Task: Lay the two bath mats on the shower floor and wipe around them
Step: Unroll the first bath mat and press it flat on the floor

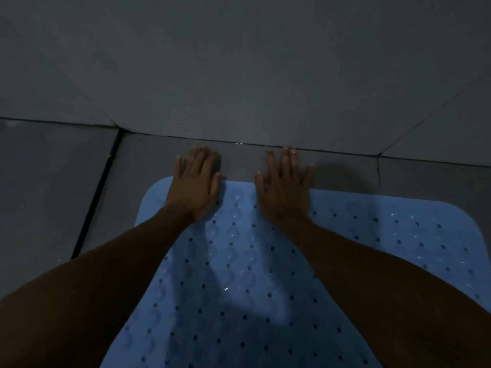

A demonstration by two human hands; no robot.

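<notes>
While the light-blue perforated rubber bath mat [239, 261] lies flat on the grey tiled floor [53, 181], left hand [195, 181] and right hand [284, 187] press its far edge, fingers straight and spread.

Dark grey tiled floor [164, 155], dim light, grout lines visible. 1 blue mat [239, 274] flat on floor, dotted with small holes, far edge near base of wall [239, 75]. Fingers of 2 flat hands reach past mat's far edge onto bare tile.
</notes>
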